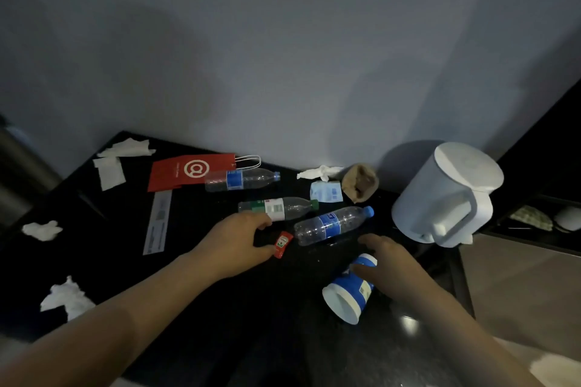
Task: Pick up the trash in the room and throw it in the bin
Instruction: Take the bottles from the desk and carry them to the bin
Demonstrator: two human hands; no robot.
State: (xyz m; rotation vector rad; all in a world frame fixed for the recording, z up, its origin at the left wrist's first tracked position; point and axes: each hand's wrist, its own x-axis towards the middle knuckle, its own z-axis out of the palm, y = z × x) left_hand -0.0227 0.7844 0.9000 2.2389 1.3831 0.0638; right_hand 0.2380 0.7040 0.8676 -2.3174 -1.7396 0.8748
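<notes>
Head view shows both hands, left [237,237] and right [388,264], open and empty above the dark surface [195,292] by an empty clear plastic blue-labelled bottle [331,225], likely light, crushable and slippery, best gripped mid-body.

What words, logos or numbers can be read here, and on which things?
Red paper bag: a white circular logo; the small print beside it is too blurred to read.
Three plastic bottles' labels: blurred.
Red ketchup sachet: blurred.
Blue-and-white paper cup: blurred.
Long paper slip: too small.
</notes>
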